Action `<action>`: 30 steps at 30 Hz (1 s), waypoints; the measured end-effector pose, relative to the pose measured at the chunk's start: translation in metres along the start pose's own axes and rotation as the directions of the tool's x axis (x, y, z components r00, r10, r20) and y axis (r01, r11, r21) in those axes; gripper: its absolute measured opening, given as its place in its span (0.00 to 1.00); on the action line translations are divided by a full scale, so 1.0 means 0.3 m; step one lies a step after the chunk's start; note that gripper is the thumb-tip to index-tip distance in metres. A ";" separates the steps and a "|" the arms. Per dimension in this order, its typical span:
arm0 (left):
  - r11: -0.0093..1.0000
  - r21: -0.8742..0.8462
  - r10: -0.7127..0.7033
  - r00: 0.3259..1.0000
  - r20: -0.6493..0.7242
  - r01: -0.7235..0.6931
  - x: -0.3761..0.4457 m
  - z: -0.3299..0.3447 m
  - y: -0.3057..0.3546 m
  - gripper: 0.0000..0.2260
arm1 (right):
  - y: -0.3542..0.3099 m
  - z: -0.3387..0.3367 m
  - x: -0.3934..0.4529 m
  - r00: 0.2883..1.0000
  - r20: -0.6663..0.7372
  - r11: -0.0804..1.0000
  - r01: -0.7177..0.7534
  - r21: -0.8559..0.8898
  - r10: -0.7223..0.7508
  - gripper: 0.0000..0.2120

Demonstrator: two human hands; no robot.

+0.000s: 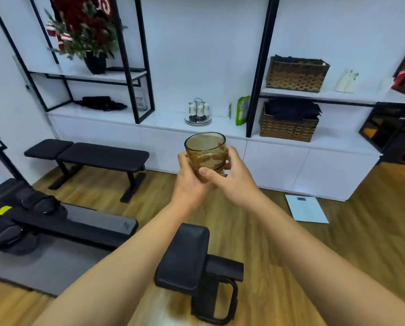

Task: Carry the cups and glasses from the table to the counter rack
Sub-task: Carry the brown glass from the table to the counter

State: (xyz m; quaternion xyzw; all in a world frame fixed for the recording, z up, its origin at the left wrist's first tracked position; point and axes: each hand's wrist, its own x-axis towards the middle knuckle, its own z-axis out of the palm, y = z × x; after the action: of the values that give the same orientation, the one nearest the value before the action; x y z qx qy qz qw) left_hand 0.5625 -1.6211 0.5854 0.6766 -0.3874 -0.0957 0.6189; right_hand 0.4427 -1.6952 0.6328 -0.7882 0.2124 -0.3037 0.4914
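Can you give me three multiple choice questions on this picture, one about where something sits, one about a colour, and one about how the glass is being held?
1. Where does the cup rack stand?
A. On the white counter
B. On the black bench
C. On the wooden floor

2. What colour is the glass?
A. Clear blue
B. Smoky brown
C. Bright green

3. How is the glass held?
A. In the left hand only
B. Resting on the floor
C. Upright between both hands

Answers:
1. A, since the rack sits on the counter against the wall, left of the green packet.
2. B, since its tinted wall shows amber brown against the white cabinets.
3. C, since the left hand and the right hand both wrap it, with its open mouth up.
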 end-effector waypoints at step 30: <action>0.997 -0.050 -0.063 0.993 -0.103 0.058 1.277 1.237 -0.210 0.32 | 0.850 -0.992 1.411 0.996 0.079 0.994 -0.053 0.099 0.045 0.35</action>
State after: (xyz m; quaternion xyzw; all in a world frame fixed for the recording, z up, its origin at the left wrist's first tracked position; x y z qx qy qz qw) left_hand 0.6233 -2.1546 0.5820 0.6773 -0.3315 -0.0878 0.6509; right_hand 0.5360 -2.2643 0.6156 -0.7681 0.1971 -0.2713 0.5455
